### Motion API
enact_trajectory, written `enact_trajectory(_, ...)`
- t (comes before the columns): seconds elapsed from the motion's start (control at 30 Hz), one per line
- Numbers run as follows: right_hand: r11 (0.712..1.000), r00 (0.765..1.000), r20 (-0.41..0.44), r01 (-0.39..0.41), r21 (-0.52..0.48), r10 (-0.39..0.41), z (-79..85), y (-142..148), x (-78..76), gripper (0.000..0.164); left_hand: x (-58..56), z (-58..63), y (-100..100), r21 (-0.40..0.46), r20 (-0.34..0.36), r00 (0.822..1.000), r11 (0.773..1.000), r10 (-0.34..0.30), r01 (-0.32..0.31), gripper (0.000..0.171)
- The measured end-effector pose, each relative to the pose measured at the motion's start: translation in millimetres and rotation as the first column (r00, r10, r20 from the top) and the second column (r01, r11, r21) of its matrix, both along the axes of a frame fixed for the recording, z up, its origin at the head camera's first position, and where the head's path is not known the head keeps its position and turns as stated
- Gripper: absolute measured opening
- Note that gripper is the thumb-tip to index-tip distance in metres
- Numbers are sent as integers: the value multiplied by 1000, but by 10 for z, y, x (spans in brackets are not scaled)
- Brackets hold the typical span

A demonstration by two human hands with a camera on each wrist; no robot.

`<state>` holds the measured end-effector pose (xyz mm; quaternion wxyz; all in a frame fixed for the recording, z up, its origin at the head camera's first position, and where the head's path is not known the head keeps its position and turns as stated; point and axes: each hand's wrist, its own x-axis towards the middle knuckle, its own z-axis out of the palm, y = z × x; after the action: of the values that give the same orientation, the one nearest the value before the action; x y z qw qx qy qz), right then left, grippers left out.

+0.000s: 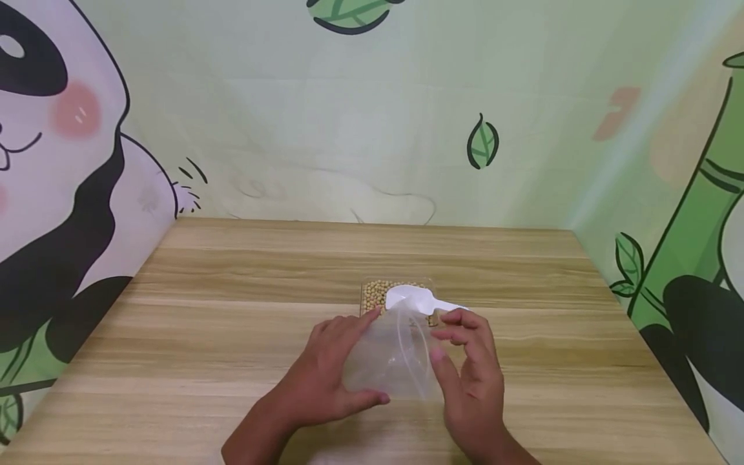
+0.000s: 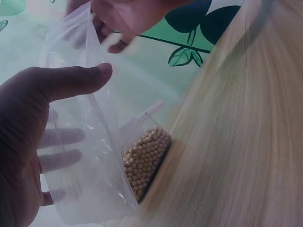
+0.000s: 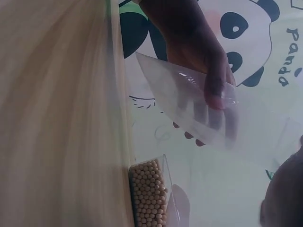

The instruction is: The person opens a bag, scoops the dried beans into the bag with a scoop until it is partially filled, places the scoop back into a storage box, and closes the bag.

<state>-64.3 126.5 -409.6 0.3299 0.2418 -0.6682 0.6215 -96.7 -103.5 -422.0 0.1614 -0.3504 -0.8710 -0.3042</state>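
1. Plastic bag (image 1: 378, 361), clear, is up front in the mid. of the table (image 1: 232, 290), btwn both hands & just on the near side of a see-thru box (image 3: 166, 177). Pale strips run down its R part, w/ shiny creases beside them.
2. L hand (image 1: 325, 381) has the bag gripped: thumb on the near face, fingers behind, showing thru the plastic in the L wrist view.
3. R hand (image 1: 473, 374) is released, fingers loosely bent & apart from the thumb. Thumb tip is right by the bag's R edge; can't tell if it's touching.
4. Box sits on the table, w/ lots of round tan beans (image 1: 374, 294) in it.
5. White scoop (image 1: 409, 298) lies across the box top, bowl over the beans, handle pointing R, its end close to the R hand's fingertips. Bag's top corner overlaps it in the head view.
6. Table's light wood w/ long grain streaks.
7. Behind: pale green backdrop (image 1: 261, 129) w/ cartoon panda (image 1: 78, 110) on the L, bamboo (image 1: 697, 239) on the R, & a small leaf (image 1: 483, 143) btwn.
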Motion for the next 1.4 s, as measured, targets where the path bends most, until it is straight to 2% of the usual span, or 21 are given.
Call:
enact_trajectory(0.07,999,984,171,52,-16,-48,51,9,6,21,-6,-2,-8,1,-13,1000,1000,-9,9,112)
enact_trajectory(0.1,997,960,272,71,-15,-64,79,16,10,19,-9,-2,-11,-3,-20,1000,1000,-11,11,112)
enact_trajectory(0.2,997,858,509,75,15,-72,150,47,17,11,-19,-6,-20,-7,-21,999,1000,-24,24,110)
enact_trajectory(0.23,998,830,554,65,25,-68,165,58,20,11,-23,-8,-24,-7,-13,999,1000,-30,30,110)
enact_trajectory(0.3,997,793,605,58,44,-73,182,72,23,11,-29,-13,-36,-2,10,999,999,-42,42,109)
enact_trajectory(0.47,993,758,642,110,50,-116,177,83,18,13,-38,-26,-73,18,56,996,998,-68,68,106)
enact_trajectory(0.57,989,752,645,145,36,-134,167,83,9,13,-42,-27,-90,30,67,995,997,-80,78,105)
enact_trajectory(0.7,989,758,640,149,14,-123,158,77,12,13,-50,-32,-102,39,89,992,996,-87,84,106)
enact_trajectory(0.9,994,792,607,104,-27,-67,156,46,26,16,-51,-40,-96,27,175,981,996,-84,81,128)
enact_trajectory(1.03,996,814,579,80,-47,-38,139,39,16,16,-48,-36,-84,-25,188,980,997,-71,77,138)
enact_trajectory(1.1,996,819,573,75,-54,-30,132,41,14,16,-52,-33,-79,-37,173,982,996,-73,80,133)
enact_trajectory(1.27,996,820,572,53,-71,-3,127,50,12,16,-81,-30,-79,-23,125,989,996,-84,87,104)
enact_trajectory(1.4,997,825,564,-2,-76,44,125,65,9,17,-126,-5,-105,2,94,992,997,-82,82,92)
